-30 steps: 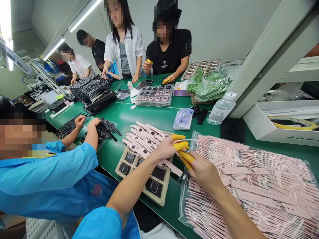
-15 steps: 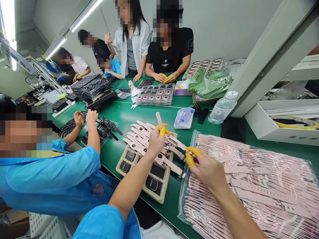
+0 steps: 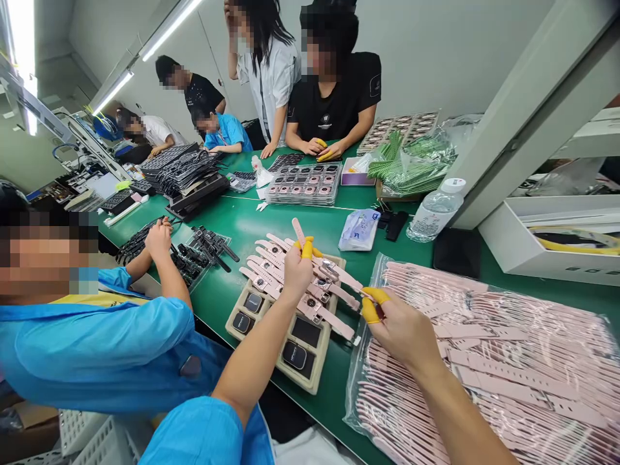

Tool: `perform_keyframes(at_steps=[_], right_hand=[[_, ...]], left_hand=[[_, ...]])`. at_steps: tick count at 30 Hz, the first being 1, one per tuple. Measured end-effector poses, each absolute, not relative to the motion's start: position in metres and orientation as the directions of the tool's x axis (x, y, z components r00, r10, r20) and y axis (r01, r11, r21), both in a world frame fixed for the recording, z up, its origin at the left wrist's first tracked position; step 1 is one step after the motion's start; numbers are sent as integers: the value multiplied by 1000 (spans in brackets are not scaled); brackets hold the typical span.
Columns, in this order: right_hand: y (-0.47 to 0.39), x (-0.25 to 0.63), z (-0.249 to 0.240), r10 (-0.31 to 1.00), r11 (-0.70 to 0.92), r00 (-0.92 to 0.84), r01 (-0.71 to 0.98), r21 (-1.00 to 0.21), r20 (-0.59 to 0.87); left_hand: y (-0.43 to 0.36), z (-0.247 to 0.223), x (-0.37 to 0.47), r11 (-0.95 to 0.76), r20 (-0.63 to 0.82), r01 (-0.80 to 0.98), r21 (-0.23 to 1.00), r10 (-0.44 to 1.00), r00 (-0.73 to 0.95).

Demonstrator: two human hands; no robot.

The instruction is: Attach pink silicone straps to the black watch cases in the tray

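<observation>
My left hand (image 3: 298,270), with yellow finger cots, is closed on a pink-strapped smartwatch (image 3: 330,271); one strap end sticks up above the fingers. My right hand (image 3: 402,323), also in yellow finger cots, pinches the far end of the other strap. The watch is stretched between both hands. Beneath it, several pink-strapped watches (image 3: 260,283) lie side by side on a beige tray (image 3: 314,381). Square black watch faces (image 3: 294,355) sit in that tray's compartments. Right of the tray, a clear bag holds many pink straps (image 3: 484,400), with a few loose straps on top.
A water bottle (image 3: 436,210), a white-blue packet (image 3: 359,229) and a black flat object (image 3: 456,252) stand beyond the bag. Stacked clear trays (image 3: 303,184) lie across the green table (image 3: 237,219). At left, a co-worker in blue (image 3: 106,349) handles black straps; others sit or stand opposite.
My left hand has shifted slightly left, with the strap end above it; my right hand stays nearly still. The co-worker at left has brought their hands together.
</observation>
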State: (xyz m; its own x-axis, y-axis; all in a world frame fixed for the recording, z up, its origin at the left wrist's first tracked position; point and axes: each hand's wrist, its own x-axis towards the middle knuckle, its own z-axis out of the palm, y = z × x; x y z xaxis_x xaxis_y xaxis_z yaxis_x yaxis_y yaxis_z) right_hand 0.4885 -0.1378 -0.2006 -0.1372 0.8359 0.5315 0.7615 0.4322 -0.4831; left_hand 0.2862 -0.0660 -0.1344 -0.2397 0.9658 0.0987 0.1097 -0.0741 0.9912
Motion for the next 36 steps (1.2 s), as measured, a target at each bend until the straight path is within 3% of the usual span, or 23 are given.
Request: perform_keyframes(at_steps=[6, 11, 15, 18, 24, 28, 32, 36], right_hand=[[-136, 492, -195, 874, 396, -20, 608, -689, 485], [-135, 495, -189, 906, 378, 50, 348, -858, 420], [-137, 494, -183, 949, 186, 246, 70, -980, 197], [-137, 495, -180, 946, 102, 314, -60, -993, 78], [-132, 498, -183, 967, 53, 253, -80, -995, 31], [-131, 497, -188, 995, 7, 98, -74, -997, 0], [-129, 496, -192, 1000, -10, 14, -133, -991, -12], [-127, 496, -197, 998, 2, -55, -80, -997, 6]], left_hand=[[-65, -137, 286, -87, 102, 88, 992, 978, -182], [-71, -140, 291, -55, 40, 146, 988, 994, 102], [-79, -136, 298, -88, 15, 197, 977, 937, 349], [-81, -136, 301, -78, -7, 184, 980, 907, 421], [-76, -140, 298, -72, 23, 156, 985, 956, 293], [-71, -135, 292, -58, 58, -4, 998, 994, 93], [-67, -129, 285, -17, 26, -224, 974, 999, 36], [-61, -126, 279, -48, 34, -346, 937, 998, -47]])
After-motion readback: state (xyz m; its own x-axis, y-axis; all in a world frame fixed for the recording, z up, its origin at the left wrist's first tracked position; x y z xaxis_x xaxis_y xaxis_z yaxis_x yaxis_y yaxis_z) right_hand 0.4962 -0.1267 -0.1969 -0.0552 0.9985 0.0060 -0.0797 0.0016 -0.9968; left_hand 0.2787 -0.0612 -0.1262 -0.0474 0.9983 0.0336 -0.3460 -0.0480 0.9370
